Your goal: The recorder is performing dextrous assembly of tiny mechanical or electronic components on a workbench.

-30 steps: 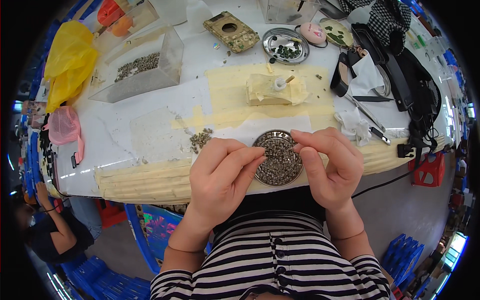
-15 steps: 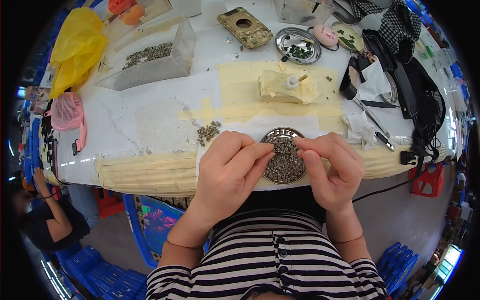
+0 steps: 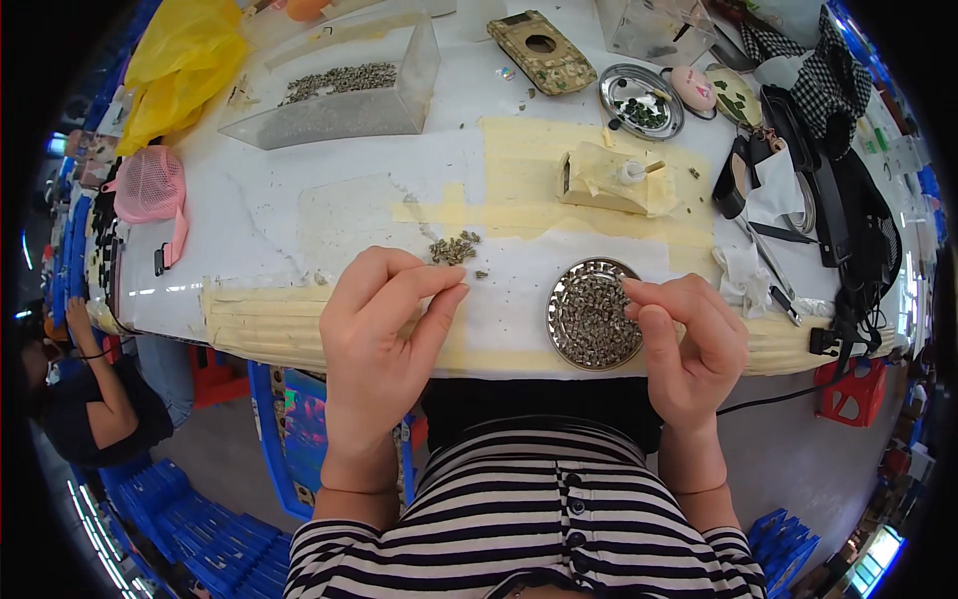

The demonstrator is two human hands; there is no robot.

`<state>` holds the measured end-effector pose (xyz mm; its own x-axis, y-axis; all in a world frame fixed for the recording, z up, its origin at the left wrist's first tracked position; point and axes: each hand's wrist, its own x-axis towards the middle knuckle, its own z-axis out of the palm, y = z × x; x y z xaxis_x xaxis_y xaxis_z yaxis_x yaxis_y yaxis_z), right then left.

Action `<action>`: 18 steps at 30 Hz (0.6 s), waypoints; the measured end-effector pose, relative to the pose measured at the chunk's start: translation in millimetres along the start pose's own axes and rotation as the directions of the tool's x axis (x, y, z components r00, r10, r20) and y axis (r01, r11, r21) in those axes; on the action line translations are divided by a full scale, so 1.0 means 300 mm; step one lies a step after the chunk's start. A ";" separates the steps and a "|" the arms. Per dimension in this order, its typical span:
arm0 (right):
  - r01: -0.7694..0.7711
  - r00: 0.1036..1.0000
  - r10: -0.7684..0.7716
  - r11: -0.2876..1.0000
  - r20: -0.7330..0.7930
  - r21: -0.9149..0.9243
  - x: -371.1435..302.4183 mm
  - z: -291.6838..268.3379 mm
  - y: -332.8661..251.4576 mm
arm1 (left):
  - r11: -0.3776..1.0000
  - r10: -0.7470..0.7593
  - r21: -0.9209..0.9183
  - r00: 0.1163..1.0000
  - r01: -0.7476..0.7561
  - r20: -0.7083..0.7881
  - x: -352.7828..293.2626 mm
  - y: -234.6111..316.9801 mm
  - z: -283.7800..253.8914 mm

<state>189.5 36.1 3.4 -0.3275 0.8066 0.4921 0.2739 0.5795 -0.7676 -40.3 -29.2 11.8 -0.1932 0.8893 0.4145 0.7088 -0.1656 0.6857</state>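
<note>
A round metal dish (image 3: 552,337) full of small metallic pieces (image 3: 596,317) stands at the table's near edge. My right hand (image 3: 691,344) is at its right rim, with thumb and forefinger curled toward each other over the dish; what lies between the tips is too small to make out. To the left, my left hand (image 3: 379,344) has its thumb and forefinger slightly apart, with nothing visible between them. A single small piece (image 3: 482,274) lies just beyond those fingertips. Behind it is a loose little pile of similar pieces (image 3: 454,248) on the white surface.
A clear bin (image 3: 329,130) with more small pieces stands far left. Beyond the dish sit a tape-wrapped block (image 3: 609,185), a camouflage-patterned case (image 3: 542,52) and a tray of dark green bits (image 3: 641,105). Tweezers (image 3: 768,255), straps and pouches crowd the right.
My left hand has moved left, from over the dish to beside the loose pile, its fingertips parting slightly. The right hand remains by the dish. The view has shifted a little.
</note>
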 end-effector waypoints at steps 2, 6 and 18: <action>0.014 1.000 -0.014 1.000 0.001 0.009 0.005 0.006 -0.005 | 1.000 0.011 0.005 1.000 -0.011 0.019 -0.003 -0.002 0.020; 0.021 1.000 -0.021 1.000 0.010 0.004 0.005 0.003 -0.011 | 0.993 0.052 0.098 0.996 -0.059 0.074 0.004 -0.021 0.045; -0.102 0.987 0.075 0.976 0.141 0.192 0.037 0.048 -0.088 | 0.965 0.164 -0.200 0.986 -0.168 -0.035 0.020 0.063 0.064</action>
<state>165.8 28.0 23.1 -0.4304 0.8233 0.3700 0.1270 0.4611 -0.8782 -14.9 -18.7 15.8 -0.0979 0.8348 0.5418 0.5811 -0.3940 0.7121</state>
